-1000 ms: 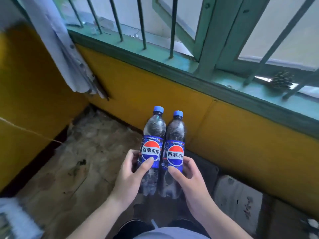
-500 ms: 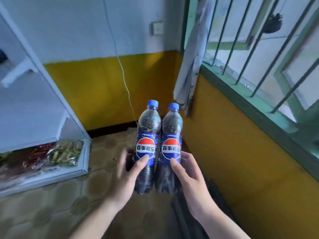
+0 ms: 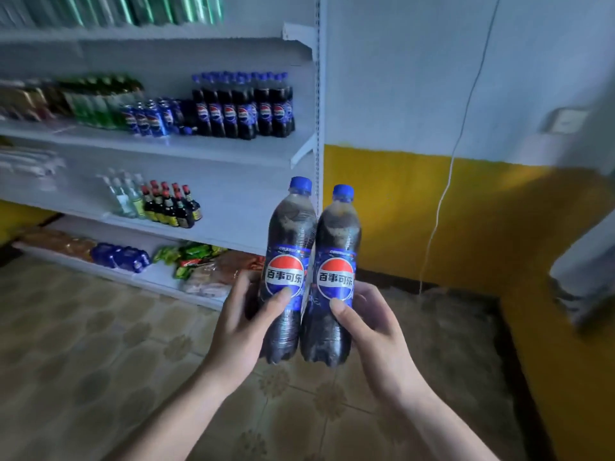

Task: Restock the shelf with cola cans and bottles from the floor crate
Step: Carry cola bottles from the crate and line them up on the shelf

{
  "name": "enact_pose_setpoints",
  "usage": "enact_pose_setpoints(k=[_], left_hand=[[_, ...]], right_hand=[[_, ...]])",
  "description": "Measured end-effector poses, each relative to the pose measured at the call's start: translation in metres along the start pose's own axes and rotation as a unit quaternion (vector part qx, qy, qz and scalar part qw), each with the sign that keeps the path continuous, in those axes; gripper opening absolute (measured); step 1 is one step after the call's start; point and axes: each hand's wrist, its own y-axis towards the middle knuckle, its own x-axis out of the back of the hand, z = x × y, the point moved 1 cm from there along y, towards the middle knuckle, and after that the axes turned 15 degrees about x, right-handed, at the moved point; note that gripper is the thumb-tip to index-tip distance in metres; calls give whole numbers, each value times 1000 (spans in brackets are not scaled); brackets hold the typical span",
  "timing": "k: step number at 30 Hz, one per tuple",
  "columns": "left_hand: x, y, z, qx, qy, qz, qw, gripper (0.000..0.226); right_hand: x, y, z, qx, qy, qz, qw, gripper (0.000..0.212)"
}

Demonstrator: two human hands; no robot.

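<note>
left bottle (image 3: 288, 271) and right bottle (image 3: 336, 281) upright, touching, dead centre | left hand (image 3: 239, 327) and right hand (image 3: 379, 327) each grip one, fingers (image 3: 367, 292) wrapped | view swung from window wall to shelf (image 3: 233, 151) at 10 o'clock | cola row (image 3: 239, 108) there: placing looks next

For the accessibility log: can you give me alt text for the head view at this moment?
The left hand and right hand each grip one upright cola bottle, the left bottle and right bottle side by side, before a white shelf holding shelved cola bottles and cola cans.
</note>
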Motion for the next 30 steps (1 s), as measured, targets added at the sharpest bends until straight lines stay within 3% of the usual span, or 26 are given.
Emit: enact_pose_setpoints(k=[10,21,30], left_hand=[[109,54,-10,-34,21,-61,997,27],[141,166,3,10,22,-102,994,28],[146,321,-24,50,47,-129,989,29]], right_hand=[[-96,81,-41,-8,-3,103,995,42],[-117,194,-113,-69,56,136,987,53],[-119,353,-164,-100,67,162,979,44]])
